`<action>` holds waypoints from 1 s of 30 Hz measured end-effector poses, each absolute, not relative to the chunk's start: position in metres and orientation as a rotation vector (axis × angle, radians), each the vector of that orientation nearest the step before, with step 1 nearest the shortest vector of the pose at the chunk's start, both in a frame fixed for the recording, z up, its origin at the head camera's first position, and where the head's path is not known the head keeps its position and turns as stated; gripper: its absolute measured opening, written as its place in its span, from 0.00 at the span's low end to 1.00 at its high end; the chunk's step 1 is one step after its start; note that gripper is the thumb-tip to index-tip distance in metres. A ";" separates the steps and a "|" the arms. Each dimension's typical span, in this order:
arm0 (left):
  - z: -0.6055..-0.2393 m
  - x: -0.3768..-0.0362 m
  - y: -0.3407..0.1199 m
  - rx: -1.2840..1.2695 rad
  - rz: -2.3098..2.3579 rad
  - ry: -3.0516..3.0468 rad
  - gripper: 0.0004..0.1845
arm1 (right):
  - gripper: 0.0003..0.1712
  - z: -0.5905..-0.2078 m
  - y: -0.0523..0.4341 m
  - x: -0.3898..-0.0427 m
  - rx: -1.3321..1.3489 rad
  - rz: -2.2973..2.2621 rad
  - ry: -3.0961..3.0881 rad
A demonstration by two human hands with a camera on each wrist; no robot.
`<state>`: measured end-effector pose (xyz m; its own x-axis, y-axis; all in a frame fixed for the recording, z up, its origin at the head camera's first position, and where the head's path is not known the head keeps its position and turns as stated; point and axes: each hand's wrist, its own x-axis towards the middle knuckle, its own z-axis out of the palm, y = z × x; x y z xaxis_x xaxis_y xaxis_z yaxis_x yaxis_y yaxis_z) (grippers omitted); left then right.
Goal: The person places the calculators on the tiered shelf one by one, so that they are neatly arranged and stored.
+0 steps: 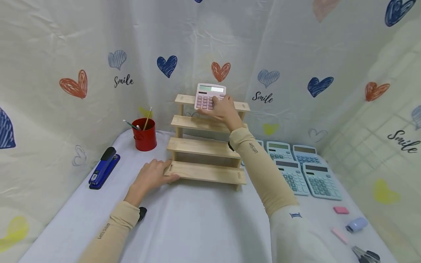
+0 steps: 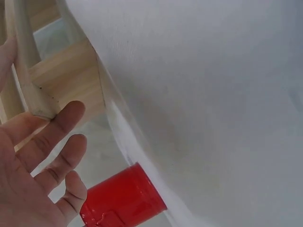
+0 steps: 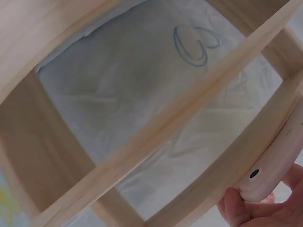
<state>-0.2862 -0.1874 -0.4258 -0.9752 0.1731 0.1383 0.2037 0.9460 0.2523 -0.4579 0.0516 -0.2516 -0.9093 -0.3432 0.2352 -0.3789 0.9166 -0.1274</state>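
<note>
Pink calculator up high on the rack

It is at the top shelf, near the middle, and it leans back with its screen up. The right hand grips it low down, with fingers on the keys. Its bottom edge hangs a bit past the front of the wood. I can't tell if the shelf takes its weight. The left hand holds the left end of the bottom shelf with thumb and finger, and the other fingers are loose.

My guess is that the step now is putting it in its place and keeping the rack from wobbling. The next move seems to need a small push back, so it sits safely, then a slow letting go. If it is let go too soon, it could slide off the front.
</note>
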 end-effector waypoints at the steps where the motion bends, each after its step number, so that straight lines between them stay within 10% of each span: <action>1: -0.426 -0.286 -0.187 -0.287 -0.412 -2.986 0.42 | 0.55 -0.252 0.047 -0.458 0.557 0.245 -2.855; 15: -0.425 -0.284 -0.186 -0.271 -0.424 -2.978 0.43 | 0.59 -0.252 0.021 -0.458 0.572 0.243 -2.854; 30: -0.426 -0.285 -0.184 -0.270 -0.474 -2.988 0.45 | 0.52 -0.276 0.137 -0.415 0.509 0.382 -2.746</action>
<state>-0.2854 -0.1843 -0.4256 -0.9788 0.1580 0.1301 0.1905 0.9357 0.2968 -0.4147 0.1367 -0.2758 -0.8849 -0.2996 0.3567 -0.3855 0.9008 -0.1997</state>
